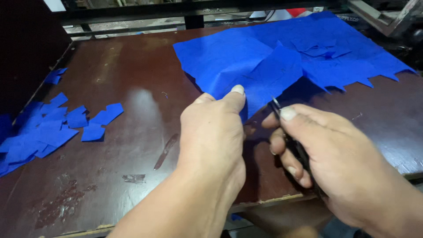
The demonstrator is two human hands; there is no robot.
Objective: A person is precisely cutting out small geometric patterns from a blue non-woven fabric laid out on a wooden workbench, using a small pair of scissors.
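A large sheet of blue fabric (273, 57) lies on the dark brown table (132, 114), its near corner lifted. My left hand (211, 132) pinches that near corner between thumb and fingers. My right hand (335, 163) is closed around black scissors (293, 141), whose tips point at the fabric edge just right of my left thumb. Most of the scissors is hidden inside the hand. The sheet's right edge is cut into jagged points.
A heap of small blue fabric cut-outs (48, 128) lies at the table's left side, with a few more pieces (55, 77) farther back. Loose blue scraps (319, 48) rest on the sheet. A dark frame (198, 9) runs along the far edge. The table's near edge is worn.
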